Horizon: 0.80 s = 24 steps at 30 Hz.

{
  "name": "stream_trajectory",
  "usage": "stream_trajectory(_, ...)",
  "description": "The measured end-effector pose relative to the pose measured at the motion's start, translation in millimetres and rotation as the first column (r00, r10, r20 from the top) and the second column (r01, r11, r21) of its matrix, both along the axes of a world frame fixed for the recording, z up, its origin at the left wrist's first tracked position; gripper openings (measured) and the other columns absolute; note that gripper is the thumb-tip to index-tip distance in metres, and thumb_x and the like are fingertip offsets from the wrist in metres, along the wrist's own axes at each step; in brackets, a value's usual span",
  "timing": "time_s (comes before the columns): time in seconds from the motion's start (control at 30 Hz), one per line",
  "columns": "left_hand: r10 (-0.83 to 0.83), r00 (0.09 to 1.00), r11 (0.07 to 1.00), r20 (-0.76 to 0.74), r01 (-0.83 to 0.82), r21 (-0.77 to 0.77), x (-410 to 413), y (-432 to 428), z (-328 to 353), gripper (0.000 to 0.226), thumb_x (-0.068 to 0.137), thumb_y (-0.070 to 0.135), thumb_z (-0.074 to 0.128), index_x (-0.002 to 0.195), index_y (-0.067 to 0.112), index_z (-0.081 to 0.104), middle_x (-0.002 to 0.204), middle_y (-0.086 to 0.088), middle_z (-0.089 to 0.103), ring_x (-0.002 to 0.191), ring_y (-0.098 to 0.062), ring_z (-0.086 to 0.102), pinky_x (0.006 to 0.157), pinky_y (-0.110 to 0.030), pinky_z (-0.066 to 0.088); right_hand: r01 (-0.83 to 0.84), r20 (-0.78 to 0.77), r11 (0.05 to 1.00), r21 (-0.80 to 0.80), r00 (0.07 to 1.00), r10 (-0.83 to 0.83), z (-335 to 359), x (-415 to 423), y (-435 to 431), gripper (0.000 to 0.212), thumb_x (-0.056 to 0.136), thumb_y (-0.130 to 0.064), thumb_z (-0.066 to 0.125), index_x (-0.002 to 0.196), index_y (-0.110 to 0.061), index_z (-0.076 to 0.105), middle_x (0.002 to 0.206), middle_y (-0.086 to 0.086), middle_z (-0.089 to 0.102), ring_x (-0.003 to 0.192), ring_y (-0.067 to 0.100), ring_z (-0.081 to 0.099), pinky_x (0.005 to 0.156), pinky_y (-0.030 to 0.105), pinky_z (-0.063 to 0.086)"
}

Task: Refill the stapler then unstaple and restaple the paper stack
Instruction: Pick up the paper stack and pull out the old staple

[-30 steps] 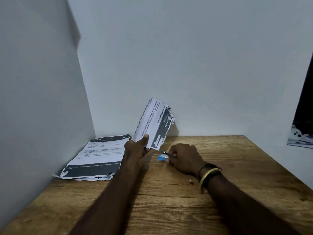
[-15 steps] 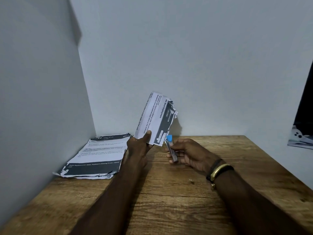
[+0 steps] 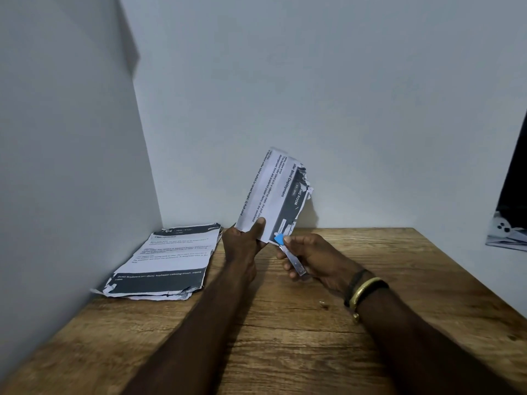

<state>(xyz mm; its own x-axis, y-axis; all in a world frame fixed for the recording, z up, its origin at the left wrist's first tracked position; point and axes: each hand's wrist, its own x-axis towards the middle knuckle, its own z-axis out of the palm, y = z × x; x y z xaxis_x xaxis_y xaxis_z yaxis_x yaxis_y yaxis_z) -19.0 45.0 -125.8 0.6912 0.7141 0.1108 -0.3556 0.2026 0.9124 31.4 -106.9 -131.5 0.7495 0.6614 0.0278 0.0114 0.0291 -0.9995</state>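
Left hand (image 3: 245, 243) pinches the folded paper stack (image 3: 273, 195) at its lower edge, thumb on the front, holding it upright above the table (image 3: 313, 337). Right hand (image 3: 310, 258) is wrapped around a slim metal stapler (image 3: 291, 256), its blue tip (image 3: 279, 238) up and touching the stack's lower right corner. Stapler's long axis runs from the palm up-left to that corner. Right hand is nearer, so I'd expect it to work there. A second paper pile (image 3: 168, 263) lies flat, well left.

Both forearms are bare of sleeves; the right wrist wears a gold bangle (image 3: 361, 290) beside a black band (image 3: 353, 282).
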Motion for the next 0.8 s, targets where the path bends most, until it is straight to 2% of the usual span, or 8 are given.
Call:
stream_trajectory(0.13,-0.004,1.000,1.000,0.027,0.004,-0.025,1,-1,-2,0.011,0.085,0.010,0.077,0.095,0.008,0.071,0.094,-0.014,0.075,0.079,-0.029,0.072,0.063,-0.033,0.063,0.059,0.061,0.998,-0.037,0.997,-0.057,-1,-5,4,0.034,0.107,-0.030,0.052,0.103,0.000,0.068,0.064,0.000,0.071,0.044,0.009,0.059,0.043,0.022,0.049)
stream_trajectory(0.2,-0.007,0.999,0.999,0.035,0.008,-0.042,1,-1,-2,0.008,0.085,0.008,0.077,0.090,0.011,0.071,0.093,-0.014,0.075,0.080,-0.028,0.073,0.064,-0.034,0.064,0.082,0.087,0.996,-0.038,0.993,-0.079,-1,-5,5,0.034,0.108,-0.029,0.051,0.104,0.000,0.068,0.074,0.006,0.072,0.049,0.013,0.059,0.047,0.025,0.047)
stream_trajectory(0.47,-0.009,1.000,0.996,0.025,0.011,-0.090,4,-1,-2,0.018,0.082,0.010,0.081,0.094,0.004,0.068,0.088,-0.014,0.076,0.068,-0.023,0.074,0.061,-0.032,0.062,0.180,0.228,0.983,-0.020,0.958,-0.171,2,-5,6,0.030,0.109,-0.026,0.050,0.102,-0.006,0.071,0.084,0.013,0.069,0.059,0.020,0.061,0.051,0.030,0.050)
stream_trajectory(0.6,0.138,0.990,0.986,0.005,-0.137,-0.092,5,5,-3,0.027,0.081,0.013,0.082,0.099,-0.003,0.069,0.082,-0.014,0.073,0.062,-0.025,0.068,0.063,-0.037,0.060,0.132,0.288,0.991,-0.025,0.950,-0.120,4,-11,5,0.029,0.103,-0.034,0.061,0.099,-0.008,0.074,0.083,0.010,0.071,0.061,0.020,0.066,0.054,0.034,0.053)
stream_trajectory(0.67,0.214,0.977,0.969,0.017,-0.210,-0.130,4,10,-3,0.024,0.082,0.012,0.080,0.099,-0.001,0.070,0.085,-0.016,0.072,0.067,-0.028,0.067,0.070,-0.043,0.059,0.172,0.489,0.973,-0.151,0.869,-0.077,4,-15,5,0.035,0.102,-0.038,0.060,0.084,-0.009,0.067,0.074,0.009,0.067,0.057,0.024,0.067,0.057,0.040,0.053)
stream_trajectory(0.7,0.243,0.970,0.960,0.022,-0.237,-0.148,4,13,-3,0.018,0.082,0.011,0.079,0.095,0.002,0.070,0.085,-0.016,0.072,0.068,-0.029,0.068,0.072,-0.044,0.060,0.231,0.632,0.939,-0.254,0.775,-0.020,3,-16,5,0.039,0.101,-0.042,0.059,0.078,-0.012,0.063,0.073,0.007,0.066,0.064,0.028,0.068,0.062,0.043,0.053)
stream_trajectory(0.77,0.268,0.963,0.952,0.017,-0.263,-0.157,4,16,-4,0.014,0.083,0.010,0.078,0.093,0.004,0.070,0.083,-0.015,0.072,0.065,-0.028,0.068,0.070,-0.044,0.061,0.412,0.810,0.800,-0.436,0.567,0.149,-1,-19,8,0.041,0.098,-0.053,0.056,0.076,-0.018,0.059,0.083,0.005,0.065,0.083,0.030,0.064,0.069,0.041,0.048)
stream_trajectory(0.8,0.265,0.964,0.953,0.010,-0.261,-0.154,4,16,-3,0.016,0.083,0.011,0.077,0.095,0.003,0.071,0.082,-0.015,0.072,0.061,-0.027,0.067,0.066,-0.041,0.060,0.472,0.834,0.743,-0.475,0.512,0.208,-2,-21,10,0.042,0.096,-0.056,0.055,0.078,-0.019,0.061,0.089,0.005,0.066,0.089,0.030,0.063,0.069,0.038,0.043)
